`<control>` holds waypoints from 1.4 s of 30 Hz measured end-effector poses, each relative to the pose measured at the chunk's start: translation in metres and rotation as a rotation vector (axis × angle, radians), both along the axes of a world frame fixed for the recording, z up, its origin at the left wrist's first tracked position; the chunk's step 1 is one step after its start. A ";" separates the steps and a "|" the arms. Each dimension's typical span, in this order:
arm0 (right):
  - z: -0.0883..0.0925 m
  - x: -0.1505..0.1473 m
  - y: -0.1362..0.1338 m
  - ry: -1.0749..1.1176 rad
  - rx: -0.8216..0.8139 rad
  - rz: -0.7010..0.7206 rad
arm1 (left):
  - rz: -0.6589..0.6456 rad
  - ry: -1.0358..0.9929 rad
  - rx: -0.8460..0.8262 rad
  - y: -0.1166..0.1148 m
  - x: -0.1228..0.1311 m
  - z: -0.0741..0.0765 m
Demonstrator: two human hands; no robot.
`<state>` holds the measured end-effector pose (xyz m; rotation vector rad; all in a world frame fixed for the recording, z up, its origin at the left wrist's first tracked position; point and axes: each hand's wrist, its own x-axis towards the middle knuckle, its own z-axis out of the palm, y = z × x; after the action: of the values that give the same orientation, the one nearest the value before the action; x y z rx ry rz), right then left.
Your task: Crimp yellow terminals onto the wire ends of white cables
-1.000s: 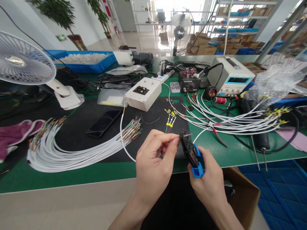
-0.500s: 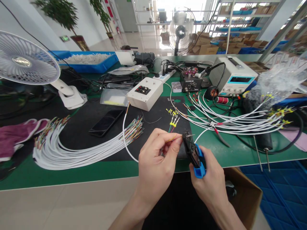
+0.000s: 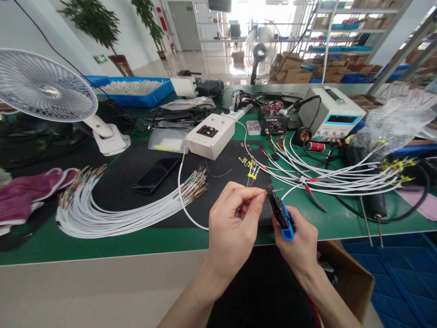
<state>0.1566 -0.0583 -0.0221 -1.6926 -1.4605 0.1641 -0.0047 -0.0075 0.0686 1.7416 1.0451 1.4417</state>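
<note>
My left hand [image 3: 235, 223] pinches a thin yellow wire [image 3: 254, 195] between thumb and forefinger. The wire's end is at the jaws of a black crimping tool with blue handles [image 3: 280, 213]. Around those handles my right hand [image 3: 298, 237] is wrapped. A thin metal piece sticks out past the jaws on the right. Just beyond my left hand, coloured wires with yellow-tipped terminals [image 3: 252, 174] lie over the black mat [image 3: 164, 218]. Whether the jaws touch the wire is too small to tell.
A bundle of white cables [image 3: 119, 223] curves across the left, near a phone [image 3: 155, 175]. Behind stand a white switch box [image 3: 211, 136] and a power supply [image 3: 332, 114]. More white cables [image 3: 341, 180] and pliers [image 3: 316, 200] lie right.
The view has shifted, so most things appear a little further right. My right hand's fingers have drawn the blue handles closer together. My left hand still pinches the wire.
</note>
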 end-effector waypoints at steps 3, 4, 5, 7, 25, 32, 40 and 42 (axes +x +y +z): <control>-0.004 0.003 0.000 0.011 -0.011 -0.034 | -0.007 -0.025 0.006 -0.001 0.004 0.000; -0.003 0.003 -0.002 0.019 -0.023 -0.042 | -0.013 -0.032 0.010 -0.001 0.005 0.000; -0.002 0.003 -0.004 0.028 -0.040 -0.043 | -0.019 -0.036 0.012 -0.002 0.006 0.000; 0.004 0.004 -0.010 0.050 -0.086 -0.027 | -0.030 -0.035 0.005 -0.002 0.006 -0.001; 0.048 0.015 -0.057 0.936 -0.097 -0.101 | -0.139 0.415 0.024 0.029 0.029 -0.032; 0.030 0.040 -0.084 1.005 -0.060 -0.095 | -0.198 0.673 -0.007 0.089 0.009 -0.055; 0.029 0.026 -0.096 1.192 -0.139 -0.002 | 0.027 0.885 -0.111 0.195 -0.008 -0.063; 0.028 0.021 -0.098 1.224 -0.171 -0.007 | 0.030 0.919 -0.127 0.202 -0.004 -0.067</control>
<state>0.1780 -0.1559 0.0056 -1.2638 -0.5048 1.1178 -0.0087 0.1942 0.0017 2.3373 1.5593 0.5105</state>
